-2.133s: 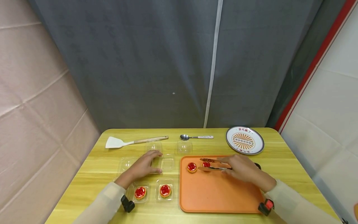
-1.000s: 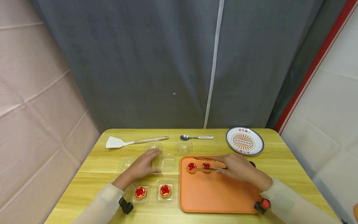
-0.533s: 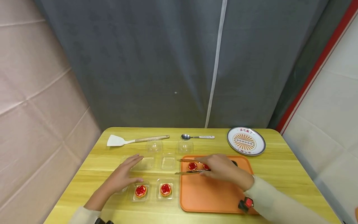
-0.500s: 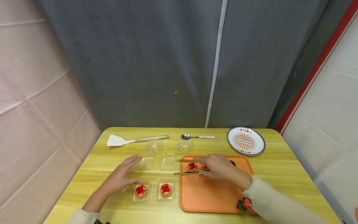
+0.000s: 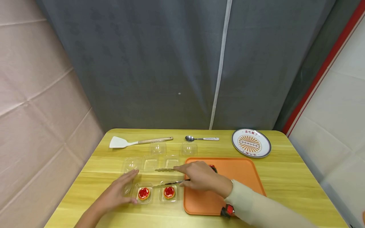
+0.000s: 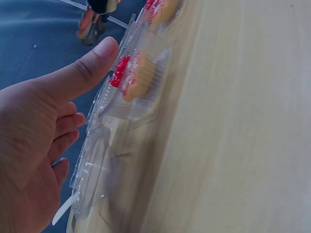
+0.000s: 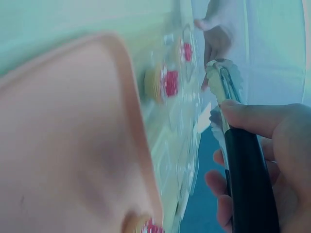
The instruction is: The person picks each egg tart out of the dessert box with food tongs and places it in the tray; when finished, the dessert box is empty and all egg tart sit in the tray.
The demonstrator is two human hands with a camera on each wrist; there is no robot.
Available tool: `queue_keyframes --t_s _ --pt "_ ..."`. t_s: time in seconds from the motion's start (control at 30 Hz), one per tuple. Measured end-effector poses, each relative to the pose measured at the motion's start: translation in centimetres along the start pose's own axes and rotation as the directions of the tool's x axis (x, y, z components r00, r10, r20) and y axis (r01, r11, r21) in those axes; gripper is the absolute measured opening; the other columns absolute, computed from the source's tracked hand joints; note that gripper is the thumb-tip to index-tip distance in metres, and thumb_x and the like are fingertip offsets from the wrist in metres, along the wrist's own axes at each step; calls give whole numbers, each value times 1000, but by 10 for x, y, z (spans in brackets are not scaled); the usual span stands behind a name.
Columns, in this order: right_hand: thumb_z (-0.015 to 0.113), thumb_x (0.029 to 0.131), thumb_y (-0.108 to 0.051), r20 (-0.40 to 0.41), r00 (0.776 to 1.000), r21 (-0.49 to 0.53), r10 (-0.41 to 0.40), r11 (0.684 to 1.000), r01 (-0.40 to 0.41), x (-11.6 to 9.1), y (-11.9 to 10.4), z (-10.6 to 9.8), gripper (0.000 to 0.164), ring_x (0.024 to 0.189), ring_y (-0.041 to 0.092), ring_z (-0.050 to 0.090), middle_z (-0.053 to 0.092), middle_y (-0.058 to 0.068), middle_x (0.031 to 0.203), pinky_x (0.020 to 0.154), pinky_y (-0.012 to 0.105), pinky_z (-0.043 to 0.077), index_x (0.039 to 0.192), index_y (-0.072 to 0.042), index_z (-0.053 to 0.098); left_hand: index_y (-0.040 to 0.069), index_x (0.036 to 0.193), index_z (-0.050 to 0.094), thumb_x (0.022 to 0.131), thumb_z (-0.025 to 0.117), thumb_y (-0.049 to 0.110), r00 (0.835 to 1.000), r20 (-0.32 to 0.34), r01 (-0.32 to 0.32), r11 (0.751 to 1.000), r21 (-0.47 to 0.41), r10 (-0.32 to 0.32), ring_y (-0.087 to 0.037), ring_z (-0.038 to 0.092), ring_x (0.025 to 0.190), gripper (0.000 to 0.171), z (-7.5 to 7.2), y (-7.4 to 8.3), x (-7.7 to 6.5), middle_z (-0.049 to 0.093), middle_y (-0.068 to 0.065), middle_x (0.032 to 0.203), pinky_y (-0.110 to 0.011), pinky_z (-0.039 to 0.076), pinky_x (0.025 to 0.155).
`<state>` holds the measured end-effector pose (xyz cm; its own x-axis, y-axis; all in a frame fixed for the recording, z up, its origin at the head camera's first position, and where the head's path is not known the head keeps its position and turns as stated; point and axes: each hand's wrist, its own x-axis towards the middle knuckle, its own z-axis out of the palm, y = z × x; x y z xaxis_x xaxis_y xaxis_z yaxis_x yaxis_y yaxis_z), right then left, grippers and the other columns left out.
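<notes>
My right hand grips black-handled metal tongs over the left edge of the orange tray. The tongs' two arms are spread, with nothing visible between them, above the clear containers. Beneath their tips a red-topped tart sits in a clear plastic container. Left of it is another tart in an open clear container. My left hand hovers beside that one, fingers extended, holding nothing; whether it touches the plastic I cannot tell. On the tray, one tart shows partly behind my right hand.
Behind the tarts stand more clear containers with their lids up. Along the back lie a white spatula, a spoon and a patterned plate. A grey curtain hangs past the table's far edge.
My right hand has moved the tongs left, from over the tray's tarts to over the containers. My left hand has drawn back toward the near left, away from the rear containers.
</notes>
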<state>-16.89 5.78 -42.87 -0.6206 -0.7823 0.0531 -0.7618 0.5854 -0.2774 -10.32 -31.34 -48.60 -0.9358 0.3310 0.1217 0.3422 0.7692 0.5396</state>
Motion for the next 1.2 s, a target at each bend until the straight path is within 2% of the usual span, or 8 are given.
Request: queue_keyframes --t_s 0.07,0.1,0.2,0.3,0.53,0.77,0.97,1.2 --pt "75 95 -43 4 1000 -14 -12 1000 12 4 -7 3 60 112 9 68 65 -7 140 85 32 59 148 -21 58 9 155 46 64 88 57 1000 2 -5 1000 14 5 -48 45 140 111 3 -1 -2 43 -18 159 -71 39 107" --pt "74 95 -44 8 1000 -17 -14 1000 14 7 -10 5 60 114 10 68 64 -7 141 84 32 60 149 -22 58 9 155 46 64 87 58 1000 6 -3 1000 19 3 -48 45 140 111 4 -1 -3 43 -18 159 -71 40 107" --pt "74 95 -45 15 1000 -21 -22 1000 23 12 -20 9 60 114 8 68 63 -9 141 73 26 58 148 -24 58 10 155 47 64 86 60 1000 22 6 1000 22 -6 -48 45 140 111 7 -2 -4 43 -18 159 -72 40 107" --pt "74 94 -45 15 999 -29 -39 999 39 17 -28 14 59 114 6 68 64 -10 140 68 25 57 147 -24 59 12 154 49 65 84 61 999 36 21 1000 10 -21 -50 44 140 108 9 -3 -5 44 -18 159 -75 38 106" --pt "72 95 -50 28 997 -63 -74 995 76 23 -42 19 58 117 6 66 65 -12 138 75 31 61 146 -25 60 13 149 55 69 84 59 997 67 31 999 -20 -29 -50 44 140 97 9 -4 -6 45 -18 158 -74 38 107" --pt "76 93 -46 44 997 -112 -66 991 70 32 -48 27 56 110 3 68 67 -14 134 65 27 58 143 -24 63 12 147 57 71 84 59 994 99 46 999 -22 -44 -50 41 143 94 11 -5 -6 43 -16 160 -74 37 108" --pt "73 95 -40 65 996 -151 -55 986 65 44 -55 29 49 89 -2 67 70 -15 129 51 21 47 141 -27 65 13 147 57 72 84 60 991 116 73 997 -32 -69 -54 37 143 92 11 -3 -6 41 -15 161 -78 34 107" --pt "71 96 -40 133 991 -242 -23 969 55 55 -69 30 47 72 0 61 73 -17 121 51 22 47 142 -32 63 11 146 58 73 85 58 992 117 49 999 -24 -46 -54 40 141 90 10 -3 -5 43 -18 159 -76 38 106"
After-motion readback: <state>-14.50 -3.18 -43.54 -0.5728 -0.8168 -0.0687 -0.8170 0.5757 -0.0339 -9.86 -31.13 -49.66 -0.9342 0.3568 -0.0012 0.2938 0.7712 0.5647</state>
